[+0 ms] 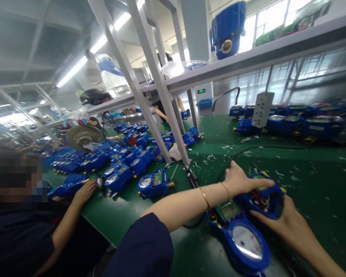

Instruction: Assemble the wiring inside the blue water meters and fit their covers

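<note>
Blue case (273, 211) sits in right hand's (294, 221) closed grip, left hand (238, 181) across its top, hold unclear; careless finger pressure could snag the exposed wires (258, 200).

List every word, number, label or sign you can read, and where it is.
None is legible:
Near blue meter: printing on its dial blurred; display unreadable.
Pale label on a meter at back right: too small.
Lit green sign in the background: too small and blurred.
</note>
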Demonstrator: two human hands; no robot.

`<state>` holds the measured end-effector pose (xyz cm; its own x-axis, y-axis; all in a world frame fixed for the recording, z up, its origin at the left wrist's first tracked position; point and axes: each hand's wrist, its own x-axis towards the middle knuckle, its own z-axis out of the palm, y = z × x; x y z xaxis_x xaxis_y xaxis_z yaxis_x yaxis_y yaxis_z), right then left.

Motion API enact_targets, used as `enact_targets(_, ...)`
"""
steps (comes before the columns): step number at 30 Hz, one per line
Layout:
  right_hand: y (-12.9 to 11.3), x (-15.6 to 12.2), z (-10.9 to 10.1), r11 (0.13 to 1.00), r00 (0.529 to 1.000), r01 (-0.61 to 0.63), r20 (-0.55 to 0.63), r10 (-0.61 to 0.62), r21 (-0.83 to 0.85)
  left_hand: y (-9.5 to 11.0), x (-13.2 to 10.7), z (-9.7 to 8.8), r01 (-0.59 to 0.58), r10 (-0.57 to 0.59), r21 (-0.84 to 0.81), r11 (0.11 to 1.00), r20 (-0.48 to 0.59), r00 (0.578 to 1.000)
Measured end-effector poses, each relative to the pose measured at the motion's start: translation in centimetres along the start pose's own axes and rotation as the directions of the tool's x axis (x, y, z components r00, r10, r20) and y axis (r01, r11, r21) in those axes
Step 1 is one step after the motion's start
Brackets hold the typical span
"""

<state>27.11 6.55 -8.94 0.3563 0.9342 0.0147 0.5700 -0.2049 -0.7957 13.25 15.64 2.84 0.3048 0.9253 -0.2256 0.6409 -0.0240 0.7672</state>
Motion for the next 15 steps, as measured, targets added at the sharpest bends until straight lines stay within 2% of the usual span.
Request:
enact_targets(2,-1.0,-0.6,-0.3,0.997,0.999,0.054,0.001,-0.054,0.060,0.5,-1.1,-1.5,-0.031,0.033,0.026,0.999,-0.072,0.997)
enact_targets(3,-1.3,-0.9,-0.3,0.996,0.998,0.065,-0.027,-0.063,0.062,0.6,-2.1,-2.5,-0.098,0.099,0.017,0.995,-0.112,0.989)
enact_targets(5,-1.7,-1.3,-0.3,0.995,0.995,0.084,-0.067,-0.080,0.061,0.3,-5.0,-4.8,-0.243,0.230,-0.065,0.968,-0.159,0.960)
enact_targets(6,-1.9,-1.5,-0.2,0.995,0.994,0.084,-0.079,-0.079,0.058,-0.2,-6.9,-5.9,-0.267,0.252,-0.082,0.960,-0.158,0.955)
enact_targets(7,-2.0,-1.6,-0.2,0.995,0.994,0.079,-0.085,-0.074,0.057,-0.9,-8.9,-6.8,-0.254,0.243,-0.076,0.964,-0.132,0.961)
enact_targets(9,-2.2,-1.9,0.0,0.997,0.994,0.057,-0.096,-0.051,0.057,-2.9,-13.0,-7.2,-0.125,0.124,0.004,0.992,-0.116,0.985)
enact_targets(10,-2.2,-2.1,0.0,0.997,0.994,0.041,-0.103,-0.035,0.058,-4.1,-14.8,-6.7,-0.020,0.024,0.037,0.999,-0.087,0.996)
enact_targets(12,-2.5,-2.4,0.1,0.998,0.993,0.009,-0.115,-0.001,0.064,-6.4,-17.5,-4.4,0.150,-0.151,0.042,0.988,0.017,0.988)
enact_targets(13,-2.6,-2.5,0.0,0.998,0.993,-0.007,-0.119,0.015,0.066,-7.5,-18.3,-2.7,0.205,-0.204,-0.002,0.979,0.062,0.977)
enact_targets(15,-3.1,-2.9,-0.1,0.998,0.990,-0.033,-0.132,0.041,0.059,-9.0,-18.8,0.9,0.259,-0.255,-0.203,0.944,0.044,0.966)
